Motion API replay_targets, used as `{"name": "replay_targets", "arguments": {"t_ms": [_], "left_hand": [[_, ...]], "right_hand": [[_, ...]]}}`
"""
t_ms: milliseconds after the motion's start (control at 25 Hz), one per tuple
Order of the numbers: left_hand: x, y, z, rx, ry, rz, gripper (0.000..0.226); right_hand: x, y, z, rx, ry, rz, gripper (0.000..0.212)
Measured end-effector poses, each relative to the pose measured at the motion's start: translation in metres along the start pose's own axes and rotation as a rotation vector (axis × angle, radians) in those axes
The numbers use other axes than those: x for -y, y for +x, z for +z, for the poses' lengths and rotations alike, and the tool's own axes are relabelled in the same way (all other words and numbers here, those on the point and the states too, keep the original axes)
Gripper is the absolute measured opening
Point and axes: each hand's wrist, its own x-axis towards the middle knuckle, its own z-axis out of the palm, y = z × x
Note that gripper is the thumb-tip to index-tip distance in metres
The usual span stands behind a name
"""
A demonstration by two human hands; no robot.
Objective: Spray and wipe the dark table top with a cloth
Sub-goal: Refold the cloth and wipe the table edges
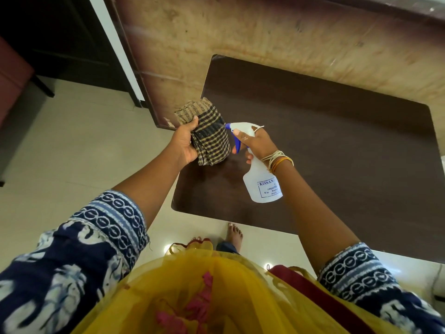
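The dark brown table top (337,145) fills the middle and right of the head view. My left hand (184,143) grips a folded checked cloth (209,138), black and tan, held above the table's left edge. Just to its right, my right hand (255,143) grips the neck of a white spray bottle (262,182) with a blue trigger and nozzle. The nozzle points left, at the cloth, and a finger lies on the trigger. The bottle's body hangs down over the table.
A tan, mottled wall panel (265,39) runs behind the table. Pale floor tiles (79,141) lie to the left and in front, where my bare foot (234,233) stands. A dark chair (14,75) is at the far left.
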Motion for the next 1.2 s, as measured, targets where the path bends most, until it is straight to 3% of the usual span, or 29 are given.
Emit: {"name": "replay_targets", "arguments": {"t_ms": [280,480,600,760,960,1040,1120,1200], "left_hand": [[0.003,0.005,0.0,-0.007,-0.002,-0.023,0.02],[0.006,0.01,-0.001,-0.015,-0.006,-0.06,0.02],[0.006,0.007,0.0,-0.024,-0.014,-0.075,0.021],[0.003,0.004,-0.004,-0.03,0.04,-0.104,0.035],[0.008,-0.01,-0.014,-0.003,0.125,-0.132,0.029],[0.014,-0.018,-0.02,0.017,0.176,-0.161,0.033],[0.02,-0.025,-0.027,0.053,0.23,-0.187,0.036],[0.024,-0.034,-0.033,0.063,0.325,-0.203,0.032]], "right_hand": [[-0.006,0.011,-0.01,-0.056,0.168,-0.143,0.033],[-0.005,0.038,-0.03,-0.32,0.331,-0.202,0.039],[-0.006,0.045,-0.032,-0.447,0.367,-0.127,0.04],[-0.01,0.046,-0.039,-0.472,0.283,-0.048,0.038],[-0.02,0.011,-0.006,-0.665,0.016,0.402,0.073],[-0.019,-0.009,0.026,-0.549,0.238,0.43,0.068],[-0.013,-0.026,0.051,-0.167,0.691,0.405,0.053],[-0.012,-0.045,0.064,0.048,0.897,0.383,0.046]]}}
